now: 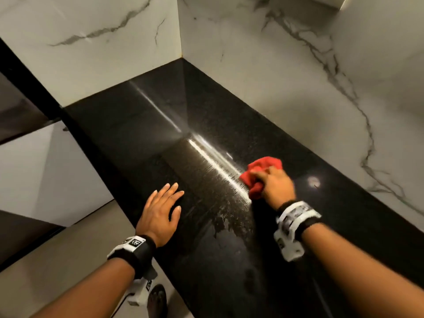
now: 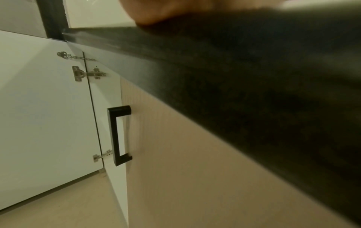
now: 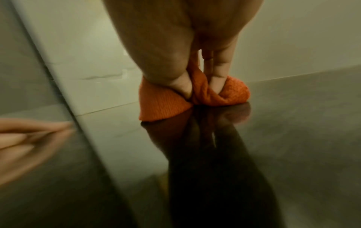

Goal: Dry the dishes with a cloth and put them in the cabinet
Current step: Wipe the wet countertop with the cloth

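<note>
My right hand (image 1: 274, 183) grips a bunched red cloth (image 1: 263, 167) and presses it onto the black countertop (image 1: 206, 111). In the right wrist view the cloth (image 3: 166, 104) is pinched between thumb and fingers (image 3: 218, 72) and touches the glossy surface. My left hand (image 1: 160, 207) lies flat with straight fingers near the counter's front edge, holding nothing. Wet streaks and patches (image 1: 229, 214) show on the counter between the two hands. Below the counter edge (image 2: 215, 64) in the left wrist view is a cabinet door with a black handle (image 2: 118, 135). No dishes are in view.
White marble walls (image 1: 298, 76) close the counter at the back and right, forming a corner. A white cabinet door (image 2: 43, 115) with metal hinges stands open at the left. Beige floor (image 1: 57, 260) lies below the counter's front edge.
</note>
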